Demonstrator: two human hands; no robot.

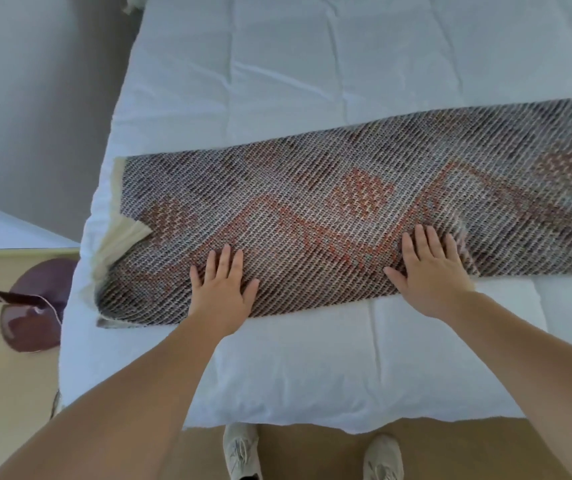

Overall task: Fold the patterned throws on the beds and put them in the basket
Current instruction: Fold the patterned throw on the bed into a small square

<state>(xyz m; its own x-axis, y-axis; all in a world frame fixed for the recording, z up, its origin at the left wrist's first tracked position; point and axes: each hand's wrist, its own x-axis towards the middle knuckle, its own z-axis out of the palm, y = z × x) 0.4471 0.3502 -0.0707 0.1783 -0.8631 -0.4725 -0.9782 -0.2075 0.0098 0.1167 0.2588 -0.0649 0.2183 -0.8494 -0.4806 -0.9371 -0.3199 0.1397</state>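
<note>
Fingers of my left hand [220,289] and right hand [430,271] lie flat, gripping nothing, on the patterned throw [346,202]; it stretches crosswise over the bed [277,64], running farther to my right.

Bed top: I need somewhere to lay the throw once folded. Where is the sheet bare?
Widest: the white sheet beyond the far edge of the throw. Nearer, the pillow below its near edge, though both forearms cross it. Crowded: the middle band, where the throw lies with left hand and right hand flat on it.
</note>
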